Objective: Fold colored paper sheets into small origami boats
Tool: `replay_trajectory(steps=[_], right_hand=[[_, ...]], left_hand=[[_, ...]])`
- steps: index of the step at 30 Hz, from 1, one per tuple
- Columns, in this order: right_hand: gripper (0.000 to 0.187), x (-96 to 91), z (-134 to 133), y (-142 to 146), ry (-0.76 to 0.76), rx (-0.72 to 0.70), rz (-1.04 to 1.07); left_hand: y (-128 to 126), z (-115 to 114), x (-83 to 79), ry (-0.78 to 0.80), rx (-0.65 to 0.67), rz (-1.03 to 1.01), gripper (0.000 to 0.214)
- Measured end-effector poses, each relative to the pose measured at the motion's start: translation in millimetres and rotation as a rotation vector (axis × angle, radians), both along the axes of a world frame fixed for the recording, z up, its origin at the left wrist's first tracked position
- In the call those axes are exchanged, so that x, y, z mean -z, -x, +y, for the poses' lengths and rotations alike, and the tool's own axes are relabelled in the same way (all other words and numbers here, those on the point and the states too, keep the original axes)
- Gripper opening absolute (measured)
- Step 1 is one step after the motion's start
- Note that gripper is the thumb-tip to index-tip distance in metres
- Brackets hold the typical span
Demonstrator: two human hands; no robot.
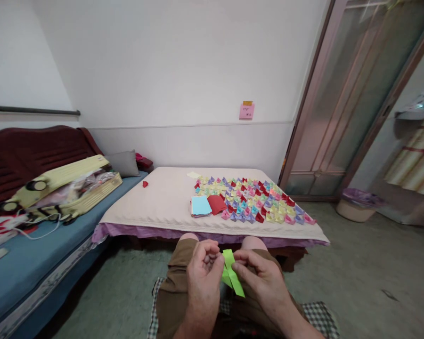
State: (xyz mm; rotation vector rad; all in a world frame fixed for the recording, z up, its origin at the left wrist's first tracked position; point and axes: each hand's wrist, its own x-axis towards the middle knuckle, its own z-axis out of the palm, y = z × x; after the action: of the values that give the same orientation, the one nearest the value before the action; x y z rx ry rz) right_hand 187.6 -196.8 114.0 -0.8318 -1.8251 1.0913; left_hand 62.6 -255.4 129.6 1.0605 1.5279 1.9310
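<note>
In the head view, an open yellow suitcase lies left of the counter on a blue couch, with crumpled clear plastic and light-coloured items between its halves. Right of the counter, by the glass door, a round bin stands with a purple liner; what it contains cannot be told.

The counter's near edge shows a purple frill just beyond the person's knees. Its left edge runs close along the couch. Bare floor lies open to the counter's right. The counter's left half is bare cloth except for one small red piece. Its right half carries a dense field of small folded papers in many colours. At that field's near left corner sit a stack of squares topped in light blue and a red sheet.

The green paper is below the counter's near edge, over the person's lap. It is bright green, folded into a narrow strip with crossing flaps. The left hand pinches its left side with curled fingers. The right hand pinches its right side.
</note>
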Motion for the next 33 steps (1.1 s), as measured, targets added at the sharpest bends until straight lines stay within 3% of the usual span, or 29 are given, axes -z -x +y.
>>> replay_trajectory(steps=[7,20,25,30,33], right_hand=[[0.011,5.0,-2.3,0.9,-0.113,0.037,-0.015],[0.01,2.4,-8.4,1.3,-0.349,0.057,-0.04],[0.013,1.7,-8.9,0.8,-0.199,-0.028,-0.025],[0.018,-2.7,-8.4,-0.5,-0.044,-0.132,0.032],[0.018,-4.0,-7.6,-1.3,0.007,-0.135,0.049]], left_hand=[[1.9,-2.2,0.9,0.035,-0.028,0.217,0.011],[-3.4,-9.0,5.2,0.019,0.016,0.268,0.012],[3.8,-5.1,-2.2,0.062,0.153,0.161,0.015],[3.5,2.7,5.3,0.098,0.16,-0.104,0.005],[4.2,5.1,8.2,0.136,0.219,-0.195,0.019]])
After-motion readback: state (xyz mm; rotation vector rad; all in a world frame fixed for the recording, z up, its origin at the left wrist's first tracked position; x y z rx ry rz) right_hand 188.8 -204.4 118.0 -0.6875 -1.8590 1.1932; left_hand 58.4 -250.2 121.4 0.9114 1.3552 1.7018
